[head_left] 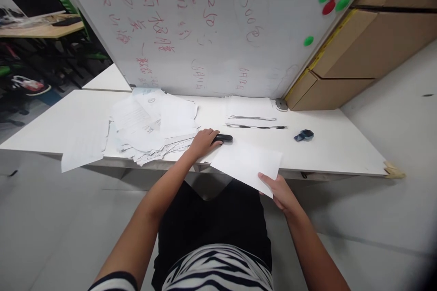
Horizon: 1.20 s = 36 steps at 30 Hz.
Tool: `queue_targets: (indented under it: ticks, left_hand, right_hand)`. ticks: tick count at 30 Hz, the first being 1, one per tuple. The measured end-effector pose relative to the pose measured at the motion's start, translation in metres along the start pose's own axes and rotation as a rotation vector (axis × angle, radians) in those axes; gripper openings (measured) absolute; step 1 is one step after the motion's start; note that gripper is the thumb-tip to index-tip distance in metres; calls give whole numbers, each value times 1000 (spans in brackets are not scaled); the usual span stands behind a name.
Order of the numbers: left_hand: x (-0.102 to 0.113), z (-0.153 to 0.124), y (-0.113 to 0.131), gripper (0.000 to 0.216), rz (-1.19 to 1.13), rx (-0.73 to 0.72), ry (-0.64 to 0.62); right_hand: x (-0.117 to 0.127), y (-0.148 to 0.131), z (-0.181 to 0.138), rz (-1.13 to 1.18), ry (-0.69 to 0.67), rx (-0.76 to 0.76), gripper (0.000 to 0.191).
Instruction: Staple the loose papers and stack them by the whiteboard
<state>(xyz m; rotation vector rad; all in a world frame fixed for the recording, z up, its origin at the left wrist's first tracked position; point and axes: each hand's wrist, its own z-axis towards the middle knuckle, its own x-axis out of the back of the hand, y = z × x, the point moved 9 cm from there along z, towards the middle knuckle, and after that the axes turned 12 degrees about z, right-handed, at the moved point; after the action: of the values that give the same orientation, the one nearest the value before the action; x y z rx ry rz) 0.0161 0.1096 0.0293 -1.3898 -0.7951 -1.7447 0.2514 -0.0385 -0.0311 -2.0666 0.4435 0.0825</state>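
My left hand (204, 142) is closed over a black stapler (224, 137) on the white desk, and only the stapler's rounded end shows past the fingers. In my right hand (278, 190) is a white sheet of paper (249, 163), pinched at its near right corner with the thumb on top. The sheet slants over the desk's front edge, its far left part close to the stapler. Left of my left hand lies a messy heap of papers (146, 118), some with print and writing.
Behind the desk (327, 145) stands a whiteboard (218, 22) with red writing and magnets. A paper stack (251, 105), a thin dark strip (256, 127) and a small blue-black item (303, 135) lie on the desk. Cardboard boxes (375, 45) are piled at right.
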Motion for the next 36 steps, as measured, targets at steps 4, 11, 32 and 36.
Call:
queue_targets:
  ticks: [4, 11, 32, 36]
  left_hand:
    - [1, 0, -3, 46, 7, 47, 21]
    - [-2, -1, -7, 43, 23, 70, 29]
    - [-6, -1, -9, 46, -7, 96, 5]
    - [-8, -1, -9, 47, 5, 108, -10]
  right_hand:
    - [9, -6, -5, -56, -6, 17, 31]
    - [46, -26, -28, -231, -19, 43, 49]
    - [23, -5, -27, -174, -114, -2, 51]
    - [23, -2, -25, -167, -128, -1, 52]
